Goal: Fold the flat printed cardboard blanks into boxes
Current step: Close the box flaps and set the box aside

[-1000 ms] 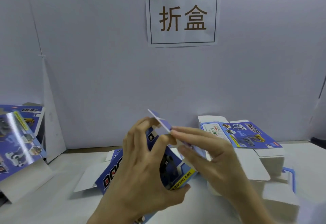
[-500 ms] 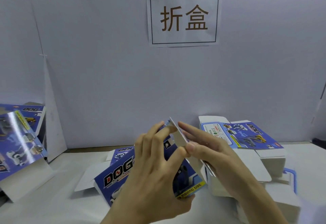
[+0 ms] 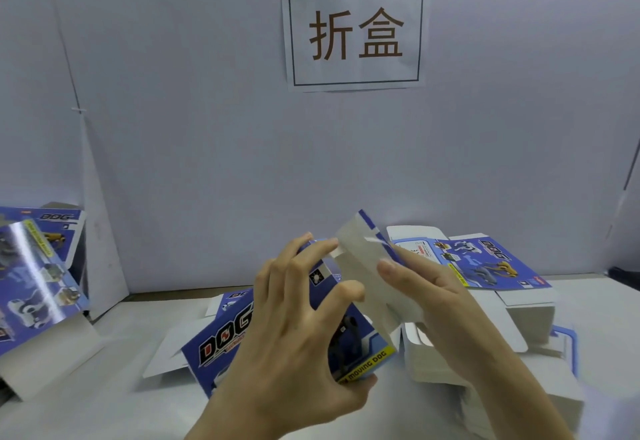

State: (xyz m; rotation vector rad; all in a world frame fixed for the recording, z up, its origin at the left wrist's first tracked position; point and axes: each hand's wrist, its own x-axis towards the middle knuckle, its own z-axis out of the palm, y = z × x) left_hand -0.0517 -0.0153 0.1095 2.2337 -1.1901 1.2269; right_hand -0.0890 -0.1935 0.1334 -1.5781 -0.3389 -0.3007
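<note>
Pale wall [image 3: 207, 127], paper sign [image 3: 355, 32], white table [image 3: 104, 405]

You have one view only, from the head camera, wide-angle, facing forward and slightly down. It sits close above your left hand [image 3: 294, 332] and right hand [image 3: 440, 304], low in frame. Ahead it faces the white backdrop wall [image 3: 207, 127] and its posted sign [image 3: 355, 32].
</note>
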